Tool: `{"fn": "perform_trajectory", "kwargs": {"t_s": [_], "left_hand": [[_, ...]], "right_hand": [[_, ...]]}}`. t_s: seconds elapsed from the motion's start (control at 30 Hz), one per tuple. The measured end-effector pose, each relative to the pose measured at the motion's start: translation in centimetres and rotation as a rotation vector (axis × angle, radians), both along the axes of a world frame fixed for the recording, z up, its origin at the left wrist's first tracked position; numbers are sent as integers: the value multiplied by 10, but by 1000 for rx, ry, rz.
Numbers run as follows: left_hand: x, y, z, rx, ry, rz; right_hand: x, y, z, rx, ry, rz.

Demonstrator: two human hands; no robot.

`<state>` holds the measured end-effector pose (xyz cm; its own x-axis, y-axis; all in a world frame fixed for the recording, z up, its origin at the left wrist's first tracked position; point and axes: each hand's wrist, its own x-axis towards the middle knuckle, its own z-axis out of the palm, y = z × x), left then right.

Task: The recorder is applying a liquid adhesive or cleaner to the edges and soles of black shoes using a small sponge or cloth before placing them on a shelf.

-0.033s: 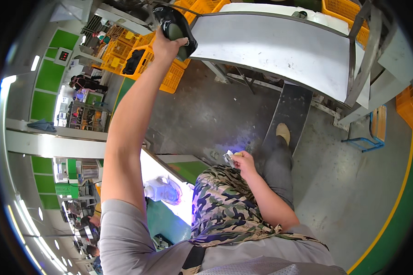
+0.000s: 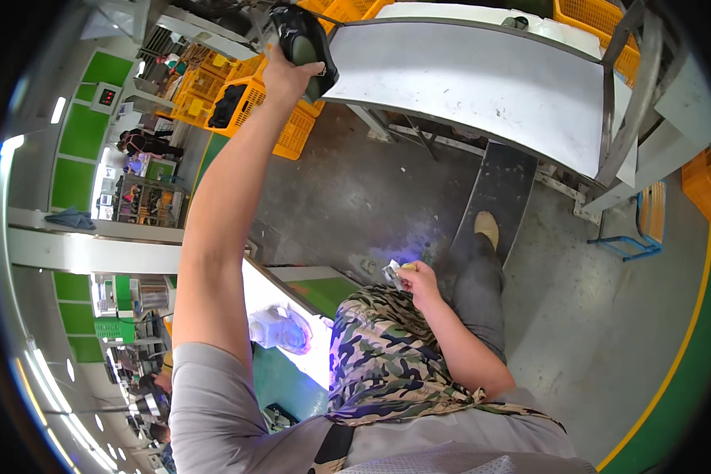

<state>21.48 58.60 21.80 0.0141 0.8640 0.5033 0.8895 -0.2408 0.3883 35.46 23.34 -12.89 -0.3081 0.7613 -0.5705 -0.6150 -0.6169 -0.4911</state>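
Note:
At the end of my outstretched left arm, my left hand (image 2: pixel 288 77) grips a glossy black shoe (image 2: pixel 302 33) with an olive-green part showing in its opening. The shoe is held up by the left end of a white-topped table (image 2: pixel 466 75). Lower down, beside my camouflage apron (image 2: pixel 387 355), my right hand (image 2: pixel 421 284) is closed on a small crumpled silvery-white thing (image 2: pixel 390 272). A bit of yellow shows at its fingers. What exactly that small thing is cannot be made out.
Yellow crates (image 2: pixel 292 134) stand behind the shoe, one holding dark items. To my left is a brightly lit worktop (image 2: pixel 316 359) with a pale translucent object (image 2: pixel 280 330). A dark board (image 2: pixel 502 186) lies under my foot. A blue-framed stool (image 2: pixel 640 229) stands right.
The shoe in my left hand has shifted very slightly upward. My right hand and what it holds look the same.

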Motion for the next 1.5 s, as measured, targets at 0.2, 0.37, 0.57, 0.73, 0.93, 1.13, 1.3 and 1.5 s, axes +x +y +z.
{"fn": "perform_trajectory", "kwargs": {"t_s": [0.2,0.37,0.57,0.73,0.93,1.13,1.3,1.5], "left_hand": [[23,62,-38,-1,316,14],[14,59,-76,-185,359,94],[-30,-141,-105,47,25,-251],[-124,-395,-161,-279,-154,-146],[-229,-679,-283,-796,-155,601],[-224,-870,-372,-1193,-381,1053],[-235,-902,-403,-1047,-544,1204],[-307,-919,-418,-618,-571,1499]], "right_hand": [[4,2,1,-14,96,-83],[2,1,1,-14,83,-86],[-3,0,-3,-36,9,-100],[-4,3,-28,-7,-30,-135],[20,8,-58,-97,-9,45],[-6,7,-38,-164,-119,196],[-37,18,20,8,-108,268],[-69,17,57,88,-136,360]]}}
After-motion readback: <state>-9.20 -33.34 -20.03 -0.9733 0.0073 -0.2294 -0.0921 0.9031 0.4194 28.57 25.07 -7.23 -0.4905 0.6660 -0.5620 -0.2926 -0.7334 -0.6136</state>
